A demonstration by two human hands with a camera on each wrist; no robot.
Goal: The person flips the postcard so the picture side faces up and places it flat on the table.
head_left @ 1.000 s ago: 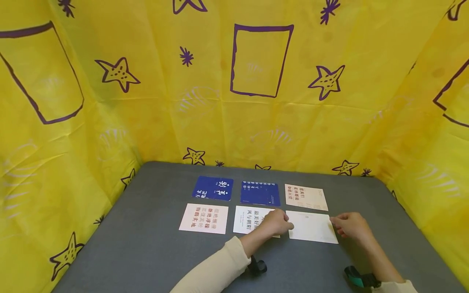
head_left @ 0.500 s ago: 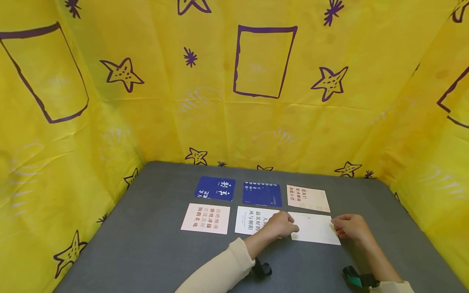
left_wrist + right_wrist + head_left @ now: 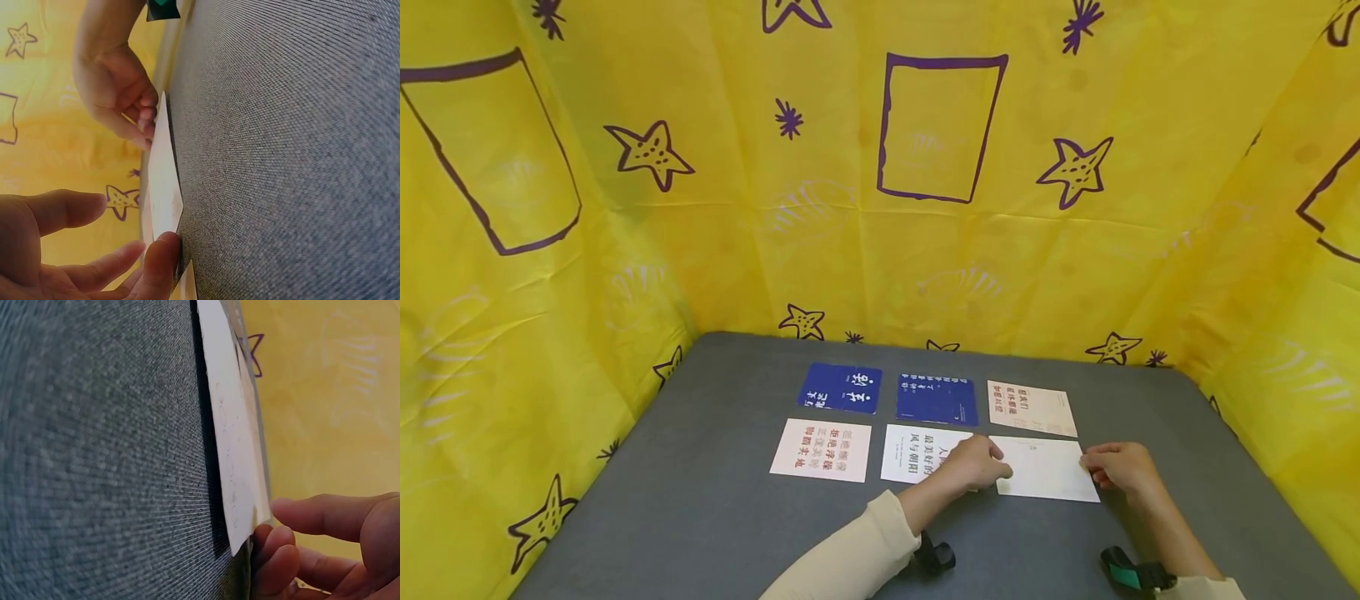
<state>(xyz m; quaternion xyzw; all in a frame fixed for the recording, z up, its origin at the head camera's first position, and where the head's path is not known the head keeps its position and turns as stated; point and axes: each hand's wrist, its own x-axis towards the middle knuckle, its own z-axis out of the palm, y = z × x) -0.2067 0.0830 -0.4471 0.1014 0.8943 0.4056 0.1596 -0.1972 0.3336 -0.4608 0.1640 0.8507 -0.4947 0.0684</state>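
A white postcard [image 3: 1048, 471] with small grey print lies at the near right of the rows, between my two hands. My left hand [image 3: 976, 462] rests over the right end of a white card with black Chinese characters [image 3: 913, 452]. Its fingertips [image 3: 161, 253] touch the postcard's left edge, and its thumb [image 3: 69, 209] stands apart from the paper. My right hand [image 3: 1126, 471] pinches the postcard's right edge between thumb [image 3: 322, 512] and curled fingers. A dark shadow runs under the postcard's near edge in the right wrist view.
Two blue cards, one left [image 3: 841, 388] and one right [image 3: 936, 401], lie in the far row with a cream card [image 3: 1032, 408]. A pink card [image 3: 822, 451] lies at the near left. Yellow patterned cloth [image 3: 820, 242] surrounds the grey table [image 3: 700, 517].
The whole view has shifted slightly. Both hands keep about the same places at the postcard's two ends, and the postcard has moved hardly at all.
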